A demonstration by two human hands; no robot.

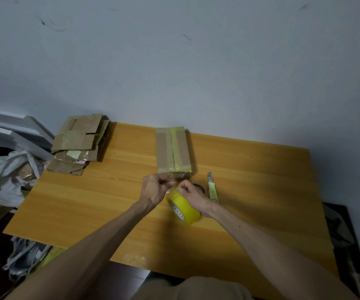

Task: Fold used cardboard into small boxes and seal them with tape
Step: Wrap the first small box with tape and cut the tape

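The folded box, at 12 o'clock from the hands, likely awaits sealing. The left hand pinches what seems the free end of the yellow tape roll, gripped by the right hand's curled fingers. The flat cardboard stack at 10 o'clock lies unfolded.

Light: dim and cool, falling from the left. Table glowing unevenly; box casting a soft shadow rightward. Edges bowing, corners darkening, fine detail smearing throughout.

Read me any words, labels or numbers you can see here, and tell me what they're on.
Nothing here can be read.
On the tape roll: blue marks on the core, too blurred.
On the cardboard stack: pale labels, too small.
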